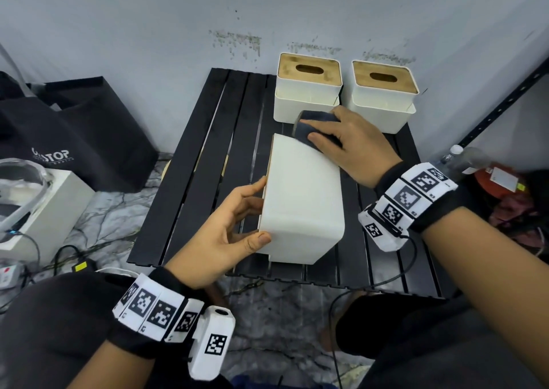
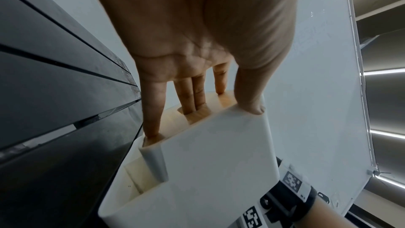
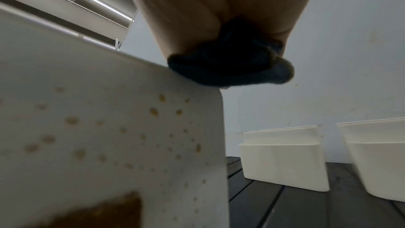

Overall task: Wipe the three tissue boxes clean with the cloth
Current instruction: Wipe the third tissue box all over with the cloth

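Note:
A white tissue box [image 1: 303, 198] lies tipped on its side in the middle of the black slatted table [image 1: 208, 151]. My left hand [image 1: 255, 213] grips its near left end, thumb on the upward face. In the left wrist view its fingers [image 2: 197, 96] press the wooden lid, two of them in the slot of the box [image 2: 208, 171]. My right hand [image 1: 335, 133] holds a folded dark cloth [image 1: 309, 124] against the box's far end. The cloth [image 3: 230, 68] sits on the top edge of the box's right face [image 3: 109, 136], which has brown spots. Two upright boxes [image 1: 307, 91] [image 1: 383, 97] stand at the back.
A wall rises right behind the back boxes. A black bag [image 1: 74, 139] and a white device [image 1: 44, 210] with cables lie on the floor to the left. A metal rack post [image 1: 505, 97] and a plastic bottle [image 1: 454, 157] stand on the right.

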